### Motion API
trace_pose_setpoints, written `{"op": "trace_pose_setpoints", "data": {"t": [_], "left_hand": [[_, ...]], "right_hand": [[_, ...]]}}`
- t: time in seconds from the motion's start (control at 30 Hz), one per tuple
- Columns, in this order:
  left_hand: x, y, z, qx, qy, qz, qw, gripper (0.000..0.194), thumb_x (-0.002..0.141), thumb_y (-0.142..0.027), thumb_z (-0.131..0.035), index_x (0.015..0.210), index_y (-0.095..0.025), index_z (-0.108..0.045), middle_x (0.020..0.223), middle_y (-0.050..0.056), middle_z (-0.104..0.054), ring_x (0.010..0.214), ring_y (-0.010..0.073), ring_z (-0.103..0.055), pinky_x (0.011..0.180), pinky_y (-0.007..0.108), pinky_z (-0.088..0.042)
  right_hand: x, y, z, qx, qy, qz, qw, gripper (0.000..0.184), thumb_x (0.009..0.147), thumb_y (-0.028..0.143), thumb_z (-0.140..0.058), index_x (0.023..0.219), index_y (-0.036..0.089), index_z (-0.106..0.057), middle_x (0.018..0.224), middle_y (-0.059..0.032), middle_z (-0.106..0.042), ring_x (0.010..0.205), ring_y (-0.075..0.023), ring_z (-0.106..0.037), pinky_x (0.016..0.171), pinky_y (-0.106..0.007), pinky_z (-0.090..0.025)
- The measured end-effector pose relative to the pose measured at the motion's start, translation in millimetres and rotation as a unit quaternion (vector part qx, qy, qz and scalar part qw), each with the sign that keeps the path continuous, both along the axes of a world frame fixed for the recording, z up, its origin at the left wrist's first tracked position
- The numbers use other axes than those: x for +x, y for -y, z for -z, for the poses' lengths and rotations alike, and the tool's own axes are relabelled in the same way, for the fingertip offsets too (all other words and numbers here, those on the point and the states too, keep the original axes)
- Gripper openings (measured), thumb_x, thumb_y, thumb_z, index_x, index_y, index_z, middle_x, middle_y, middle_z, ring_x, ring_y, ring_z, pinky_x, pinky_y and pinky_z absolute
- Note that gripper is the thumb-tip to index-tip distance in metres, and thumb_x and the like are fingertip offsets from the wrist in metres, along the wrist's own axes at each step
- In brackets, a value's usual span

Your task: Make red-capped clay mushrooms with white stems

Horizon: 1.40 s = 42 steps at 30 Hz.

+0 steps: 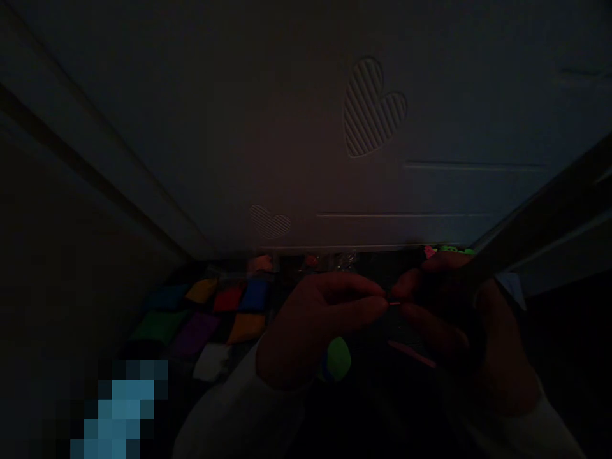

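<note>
Evidently, the left hand (310,322) is closing its thumb and fingers at the tips, seemingly pinching one end of a thin strip (394,303). The right hand (497,341) is bringing its curled fingers up to the strip's other end; shadow is hiding its palm, so I cannot tell whether it is gripping. The strip is spanning the small gap between the two hands, above the tabletop (370,360). Judging from this, the hands are working the strip at close quarters, and the next move is probably calling for a light, steady touch, since something so thin could be bending or slipping.

Just beside the left wrist, a green and blue ball (339,358) is resting, while a pink tool (412,354) is lying at a slant on the near side of the right fingers. Farther left, packets in green (159,325), purple (197,333), orange (246,327), white (212,361) and other colours are lying in rough rows. Clear bags (347,260) are sitting at the far edge, and behind them a pale panel (296,127) is showing two ridged hearts (375,108).
</note>
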State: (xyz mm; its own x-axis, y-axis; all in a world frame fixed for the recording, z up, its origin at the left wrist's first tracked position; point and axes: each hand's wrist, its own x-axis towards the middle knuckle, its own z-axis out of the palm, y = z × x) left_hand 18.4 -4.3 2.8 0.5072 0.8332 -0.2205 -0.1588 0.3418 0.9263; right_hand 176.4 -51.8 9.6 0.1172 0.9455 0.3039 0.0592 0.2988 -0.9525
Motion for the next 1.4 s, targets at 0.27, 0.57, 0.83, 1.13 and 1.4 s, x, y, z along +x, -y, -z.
{"op": "trace_pose_setpoints", "data": {"t": [0.27, 0.57, 0.83, 1.13, 1.4], "left_hand": [[1, 2, -5.2, 0.003, -0.012, 0.009, 1.0, 0.002, 0.071, -0.023, -0.07, 0.07, -0.024, -0.072, 0.065, -0.009, -0.067, 0.061, 0.007, -0.059, 0.056, 0.017, -0.043], [1, -1, 4.9, -0.011, 0.04, 0.012, 0.999, 0.01, 0.072, -0.033, -0.073, 0.077, -0.024, -0.074, 0.071, -0.005, -0.069, 0.065, 0.0075, -0.059, 0.058, 0.016, -0.044], [-4, 5, 0.8, 0.123, -0.073, 0.0, 0.99, 0.011, 0.074, -0.029, -0.072, 0.084, -0.028, -0.072, 0.082, -0.005, -0.07, 0.077, 0.0098, -0.062, 0.069, 0.019, -0.045], [1, 9, -5.9, 0.198, -0.121, -0.029, 0.972, 0.004, 0.075, -0.022, -0.067, 0.077, -0.023, -0.07, 0.073, -0.005, -0.067, 0.07, 0.0088, -0.06, 0.063, 0.019, -0.043], [-3, 9, -5.5, 0.238, -0.106, -0.081, 0.962, 0.007, 0.076, -0.018, -0.065, 0.078, -0.024, -0.07, 0.079, -0.007, -0.071, 0.077, 0.0093, -0.064, 0.074, 0.02, -0.047]], "right_hand": [[1, -3, -0.8, -0.006, -0.005, -0.004, 1.0, 0.04, 0.069, 0.005, -0.071, 0.093, 0.033, -0.055, 0.077, 0.0088, -0.067, 0.068, -0.0073, -0.063, 0.061, -0.015, -0.053], [2, -3, 2.3, 0.013, -0.028, 0.012, 0.999, 0.043, 0.067, 0.002, -0.071, 0.095, 0.032, -0.058, 0.073, 0.0103, -0.067, 0.062, -0.0034, -0.061, 0.057, -0.009, -0.049], [1, -5, 2.5, 0.014, -0.035, 0.014, 0.999, 0.044, 0.066, 0.002, -0.07, 0.095, 0.033, -0.059, 0.073, 0.0109, -0.067, 0.06, -0.0026, -0.06, 0.055, -0.008, -0.049], [1, -5, 0.4, 0.007, -0.023, 0.011, 1.0, 0.042, 0.066, 0.004, -0.071, 0.094, 0.034, -0.059, 0.073, 0.0105, -0.067, 0.059, -0.0036, -0.06, 0.054, -0.009, -0.049], [13, -9, 3.6, -0.013, -0.038, 0.035, 0.999, 0.03, 0.07, 0.029, -0.075, 0.096, 0.031, -0.058, 0.073, 0.0055, -0.067, 0.053, -0.0081, -0.06, 0.043, -0.015, -0.048]]}}
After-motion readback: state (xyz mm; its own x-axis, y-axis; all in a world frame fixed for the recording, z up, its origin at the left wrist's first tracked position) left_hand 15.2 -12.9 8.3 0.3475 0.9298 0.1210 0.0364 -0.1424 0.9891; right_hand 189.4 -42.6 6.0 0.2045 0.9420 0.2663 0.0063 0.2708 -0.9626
